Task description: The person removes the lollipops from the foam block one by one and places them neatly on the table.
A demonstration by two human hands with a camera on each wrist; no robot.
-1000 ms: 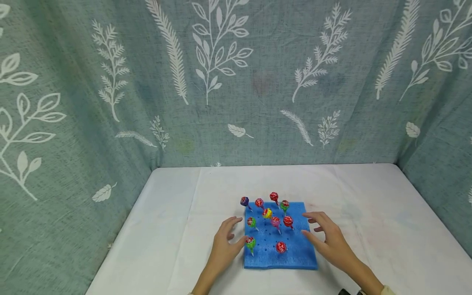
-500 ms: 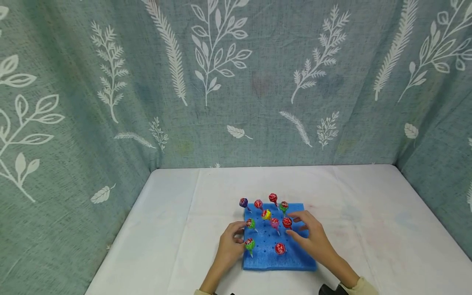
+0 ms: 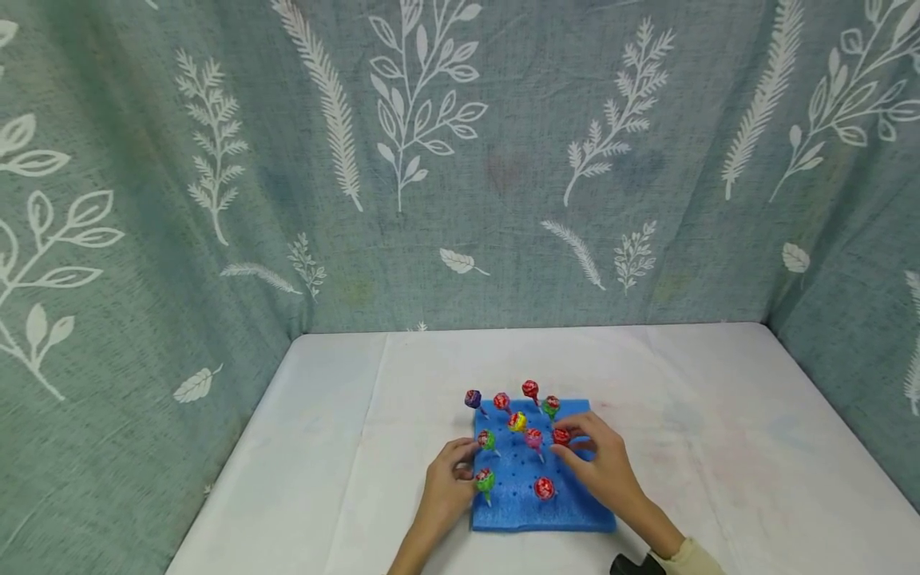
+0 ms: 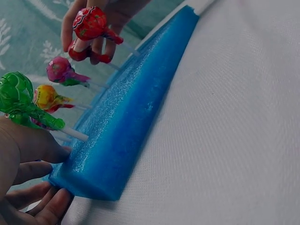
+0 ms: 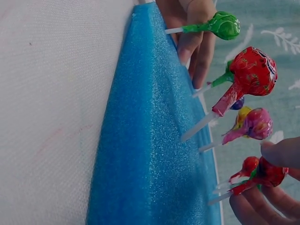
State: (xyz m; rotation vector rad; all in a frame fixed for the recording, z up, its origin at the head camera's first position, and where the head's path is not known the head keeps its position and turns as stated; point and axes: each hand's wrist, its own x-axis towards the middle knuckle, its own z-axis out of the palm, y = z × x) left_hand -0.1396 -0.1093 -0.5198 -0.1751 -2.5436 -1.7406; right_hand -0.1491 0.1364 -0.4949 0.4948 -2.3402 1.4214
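Observation:
Wrapped lollipops stand by their sticks in a blue foam block (image 3: 525,511) dotted with holes. My right hand (image 3: 604,463) holds a red lollipop (image 3: 561,436) by its candy head, near the block's right side; its stick still meets the foam in the right wrist view. My left hand (image 3: 449,483) grips the block's left edge, with fingers on the top and against the side in the left wrist view. Close to it stand two green lollipops (image 3: 485,480). Another red lollipop (image 5: 253,72) stands near the front, and a pink lollipop (image 3: 533,438) is left of my right hand.
Purple (image 3: 472,398), yellow (image 3: 517,422) and other lollipops fill the far part of the block. A white cloth (image 3: 345,447) covers the table. A green leaf-patterned curtain (image 3: 460,200) hangs behind and at both sides.
My right hand has moved left from beside the block and taken hold of the red lollipop. My left hand has come against the block's left edge and gripped it.

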